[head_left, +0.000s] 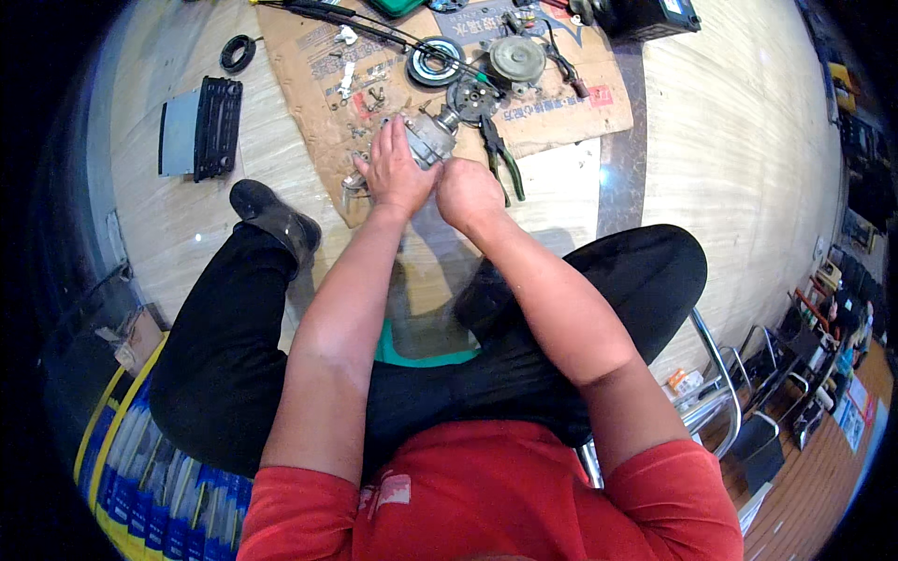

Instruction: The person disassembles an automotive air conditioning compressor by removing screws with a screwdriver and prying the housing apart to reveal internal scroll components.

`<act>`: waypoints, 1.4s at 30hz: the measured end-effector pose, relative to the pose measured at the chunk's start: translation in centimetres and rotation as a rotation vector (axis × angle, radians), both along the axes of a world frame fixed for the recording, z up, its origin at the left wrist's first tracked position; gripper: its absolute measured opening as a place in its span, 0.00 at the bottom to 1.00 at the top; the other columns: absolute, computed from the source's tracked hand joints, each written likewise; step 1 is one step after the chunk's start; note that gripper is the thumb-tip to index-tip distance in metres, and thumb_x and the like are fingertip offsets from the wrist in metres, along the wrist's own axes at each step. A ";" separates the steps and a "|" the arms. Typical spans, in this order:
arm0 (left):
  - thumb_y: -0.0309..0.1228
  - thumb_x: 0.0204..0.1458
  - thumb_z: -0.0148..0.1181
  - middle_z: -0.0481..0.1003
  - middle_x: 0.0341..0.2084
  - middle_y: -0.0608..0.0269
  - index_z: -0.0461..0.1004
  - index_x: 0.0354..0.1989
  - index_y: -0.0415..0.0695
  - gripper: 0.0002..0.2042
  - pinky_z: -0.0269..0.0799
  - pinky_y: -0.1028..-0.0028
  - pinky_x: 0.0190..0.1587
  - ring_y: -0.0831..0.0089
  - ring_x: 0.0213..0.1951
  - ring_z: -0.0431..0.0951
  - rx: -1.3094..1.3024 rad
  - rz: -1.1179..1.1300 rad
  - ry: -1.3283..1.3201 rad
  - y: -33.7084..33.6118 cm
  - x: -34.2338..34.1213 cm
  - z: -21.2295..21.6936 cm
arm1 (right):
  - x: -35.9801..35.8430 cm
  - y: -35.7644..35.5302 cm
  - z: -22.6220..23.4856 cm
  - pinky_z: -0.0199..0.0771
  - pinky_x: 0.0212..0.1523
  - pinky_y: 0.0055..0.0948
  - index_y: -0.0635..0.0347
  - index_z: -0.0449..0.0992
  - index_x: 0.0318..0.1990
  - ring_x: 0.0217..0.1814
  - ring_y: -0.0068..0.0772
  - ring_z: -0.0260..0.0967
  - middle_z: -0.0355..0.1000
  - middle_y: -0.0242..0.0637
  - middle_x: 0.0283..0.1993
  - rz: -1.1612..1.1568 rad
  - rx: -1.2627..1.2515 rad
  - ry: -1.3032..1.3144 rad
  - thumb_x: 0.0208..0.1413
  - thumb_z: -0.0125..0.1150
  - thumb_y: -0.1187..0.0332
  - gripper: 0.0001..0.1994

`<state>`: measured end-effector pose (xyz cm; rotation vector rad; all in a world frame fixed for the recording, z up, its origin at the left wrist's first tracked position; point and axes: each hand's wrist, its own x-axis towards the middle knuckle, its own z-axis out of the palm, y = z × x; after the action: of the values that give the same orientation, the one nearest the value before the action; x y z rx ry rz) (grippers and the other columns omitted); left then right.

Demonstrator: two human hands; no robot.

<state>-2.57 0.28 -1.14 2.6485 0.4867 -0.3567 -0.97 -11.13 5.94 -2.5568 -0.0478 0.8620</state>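
Note:
On the near part of a cardboard sheet [552,126] lies a silver metal compressor [430,140], its shaft end pointing away to the upper right. My left hand [398,173] lies across the compressor with its fingers stretched out and pressed flat on the casing. At the near right side of it, my right hand [470,194] is closed in a fist; whatever it grips is hidden under the fingers. Just right of that hand lie pliers with green-and-black handles [500,159]. Beyond the compressor is a round metal plate with holes [473,99].
A black pulley wheel [435,62], a round metal part with a cable [517,60] and several small screws [376,95] lie on the cardboard. To the left are a black ring [238,54] and a car radio unit [217,129]. A black battery [655,17] stands far right.

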 end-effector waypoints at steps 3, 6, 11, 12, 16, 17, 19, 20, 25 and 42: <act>0.50 0.39 0.71 0.57 0.67 0.62 0.50 0.70 0.50 0.50 0.39 0.34 0.66 0.64 0.69 0.54 0.007 0.003 -0.009 -0.1 0.0 -0.1 | 0.8 -0.3 -1.3 0.77 0.46 0.46 0.64 0.82 0.33 0.42 0.55 0.77 0.77 0.58 0.37 0.020 -0.002 0.015 0.52 0.53 0.68 0.12; 0.52 0.40 0.70 0.59 0.66 0.58 0.51 0.70 0.50 0.48 0.43 0.34 0.65 0.60 0.68 0.57 -0.004 0.000 -0.019 0.0 0.2 0.2 | 2.0 -0.8 -1.5 0.76 0.47 0.46 0.66 0.82 0.32 0.43 0.56 0.77 0.76 0.59 0.37 0.018 0.039 0.028 0.52 0.54 0.68 0.12; 0.52 0.40 0.70 0.58 0.67 0.58 0.51 0.69 0.50 0.49 0.42 0.34 0.66 0.60 0.69 0.56 -0.023 0.018 -0.026 0.0 0.1 0.5 | 0.6 -0.6 -1.0 0.75 0.49 0.47 0.64 0.81 0.36 0.45 0.56 0.76 0.77 0.59 0.39 0.064 -0.031 0.014 0.56 0.52 0.67 0.13; 0.52 0.40 0.70 0.58 0.67 0.58 0.51 0.69 0.50 0.49 0.41 0.35 0.66 0.60 0.68 0.56 -0.029 0.020 -0.033 0.1 0.2 0.5 | 0.4 -0.4 -1.3 0.75 0.50 0.48 0.63 0.81 0.37 0.45 0.56 0.76 0.77 0.58 0.40 0.054 -0.040 0.023 0.58 0.51 0.65 0.13; 0.51 0.39 0.71 0.59 0.66 0.58 0.51 0.69 0.50 0.49 0.41 0.35 0.66 0.60 0.68 0.56 -0.034 0.015 -0.061 0.1 0.1 0.3 | -0.3 -0.5 -0.6 0.75 0.49 0.49 0.62 0.80 0.37 0.45 0.57 0.76 0.77 0.58 0.40 0.015 -0.018 0.006 0.59 0.50 0.64 0.14; 0.51 0.39 0.71 0.58 0.66 0.59 0.51 0.69 0.49 0.49 0.41 0.35 0.66 0.61 0.68 0.56 -0.042 0.025 -0.046 0.1 0.1 0.3 | -0.3 -0.4 -0.1 0.75 0.48 0.49 0.63 0.80 0.37 0.45 0.57 0.76 0.77 0.58 0.40 0.007 -0.016 0.001 0.60 0.49 0.64 0.14; 0.51 0.39 0.72 0.58 0.67 0.60 0.51 0.69 0.49 0.49 0.39 0.35 0.66 0.62 0.69 0.54 -0.054 0.043 -0.017 0.1 0.1 0.3 | -0.4 -0.4 0.1 0.75 0.48 0.50 0.63 0.80 0.38 0.45 0.57 0.76 0.77 0.58 0.40 -0.004 -0.011 -0.006 0.60 0.49 0.64 0.14; 0.51 0.38 0.72 0.58 0.66 0.60 0.51 0.69 0.49 0.49 0.39 0.35 0.66 0.62 0.69 0.54 -0.055 0.040 -0.021 0.1 0.2 0.3 | -0.4 -0.5 0.0 0.75 0.48 0.50 0.63 0.80 0.38 0.45 0.57 0.76 0.77 0.58 0.40 -0.005 -0.009 -0.007 0.60 0.48 0.64 0.14; 0.51 0.38 0.72 0.58 0.66 0.60 0.52 0.69 0.50 0.49 0.40 0.35 0.66 0.62 0.68 0.55 -0.044 0.033 -0.033 0.0 0.1 0.5 | -0.3 -0.8 -0.4 0.75 0.48 0.50 0.62 0.80 0.39 0.45 0.57 0.76 0.76 0.58 0.40 0.038 0.020 -0.023 0.62 0.47 0.63 0.15; 0.48 0.38 0.72 0.60 0.64 0.62 0.53 0.68 0.49 0.48 0.41 0.34 0.65 0.63 0.67 0.57 -0.043 0.034 -0.061 0.0 0.1 0.6 | 1.5 -1.6 -1.2 0.77 0.47 0.46 0.63 0.80 0.35 0.44 0.54 0.77 0.77 0.56 0.39 0.213 -0.038 -0.001 0.55 0.53 0.67 0.11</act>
<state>-2.46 0.23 -0.54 2.5979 0.4986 -0.2728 0.53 -12.72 4.72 -2.6215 -0.3120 0.9469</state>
